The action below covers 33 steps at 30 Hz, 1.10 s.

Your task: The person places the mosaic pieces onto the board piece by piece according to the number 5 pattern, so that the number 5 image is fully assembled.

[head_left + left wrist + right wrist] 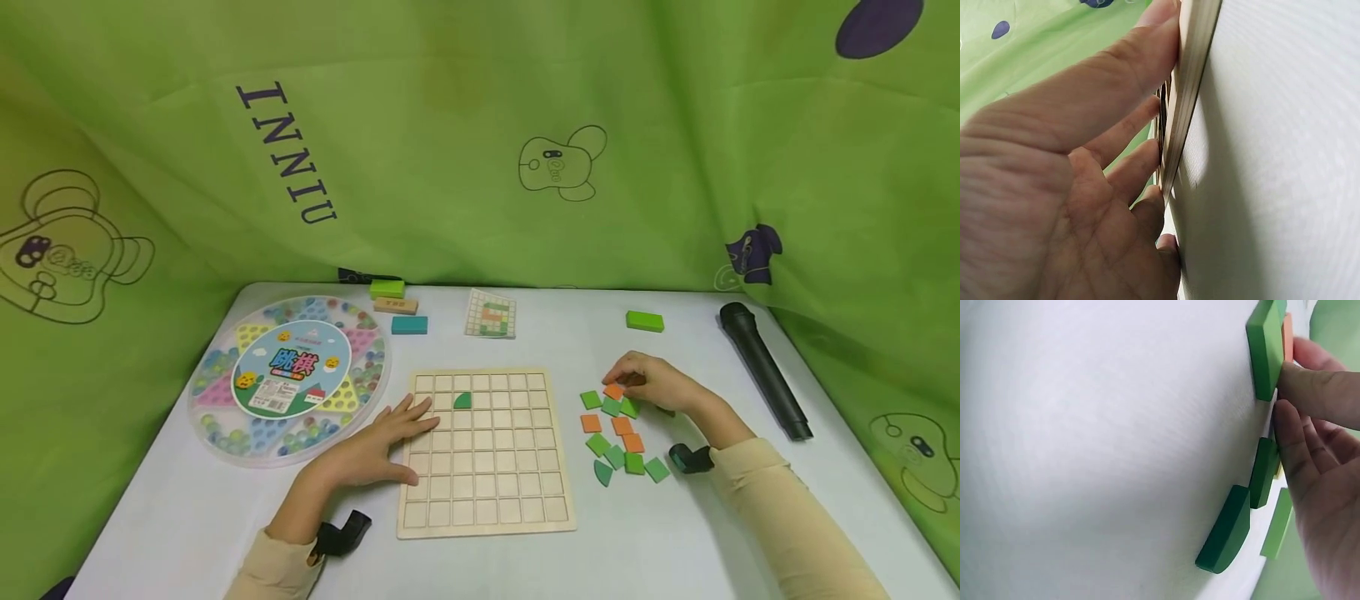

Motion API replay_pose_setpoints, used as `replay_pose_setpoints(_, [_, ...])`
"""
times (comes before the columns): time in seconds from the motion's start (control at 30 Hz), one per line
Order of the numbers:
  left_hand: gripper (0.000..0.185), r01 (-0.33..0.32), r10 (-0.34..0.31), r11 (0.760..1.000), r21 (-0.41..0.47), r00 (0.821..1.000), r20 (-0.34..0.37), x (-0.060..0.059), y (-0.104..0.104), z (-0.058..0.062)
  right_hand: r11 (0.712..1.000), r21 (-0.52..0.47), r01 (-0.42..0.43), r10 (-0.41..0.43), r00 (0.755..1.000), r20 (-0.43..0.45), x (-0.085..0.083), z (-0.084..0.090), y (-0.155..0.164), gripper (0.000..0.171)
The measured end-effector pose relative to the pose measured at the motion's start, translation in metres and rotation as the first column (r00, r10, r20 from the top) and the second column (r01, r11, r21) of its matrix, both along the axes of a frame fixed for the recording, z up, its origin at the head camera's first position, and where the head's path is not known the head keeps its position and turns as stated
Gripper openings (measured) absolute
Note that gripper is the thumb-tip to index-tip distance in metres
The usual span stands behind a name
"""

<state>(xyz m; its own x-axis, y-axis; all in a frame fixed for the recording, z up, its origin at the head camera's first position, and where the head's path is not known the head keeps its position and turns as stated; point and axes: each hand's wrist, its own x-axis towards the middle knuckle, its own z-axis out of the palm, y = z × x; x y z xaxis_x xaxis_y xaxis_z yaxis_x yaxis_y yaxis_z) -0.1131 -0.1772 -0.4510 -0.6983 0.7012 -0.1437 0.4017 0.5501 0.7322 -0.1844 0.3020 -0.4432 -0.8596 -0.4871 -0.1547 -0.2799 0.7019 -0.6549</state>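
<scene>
**Right hand working the tile pile, left hand steadying the grid board**

While the left hand (375, 450) is lying flat with straight fingers on the left edge of the wooden grid board (487, 467), the right hand (652, 383) is reaching into the loose pile of tiles (618, 437) on the counter (525, 567), just right of the board. Its fingertips are touching an orange tile (614, 390) at the top of the pile; whether it is actually pinching it, I cannot tell from these views. One dark green quarter-round piece (462, 401) is already sitting in a cell of the board's second row.

Tiles are looking thin, stiff, light, probably painted wood, so likely easy to slide on the smooth cloth; best taken by pinching opposite edges, since flat faces are giving little purchase.

Also lying around: round marble game box (288, 379), pattern card (491, 313), black microphone (765, 371), green block (645, 321).
</scene>
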Motion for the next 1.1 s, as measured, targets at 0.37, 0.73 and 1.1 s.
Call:
replay_pose_setpoints(0.37, [0.082,-0.004,0.004,1.000,-0.018,1.000,-0.001,0.000,0.002,0.003,0.987,0.022,0.157,-0.153,0.978,-0.141,0.018,0.016,-0.022,0.022])
replay_pose_setpoints(0.73, [0.082,-0.020,0.020,0.999,-0.036,1.000,0.000,0.001,0.003,0.005,0.968,-0.251,0.019,-0.045,0.994,-0.099,0.049,0.026,-0.156,0.025])
replay_pose_setpoints(1.1, [0.082,-0.022,0.022,0.999,-0.037,1.000,0.005,0.002,0.000,0.005,0.992,-0.064,-0.105,0.100,0.992,-0.073,0.037,0.008,-0.217,0.022])
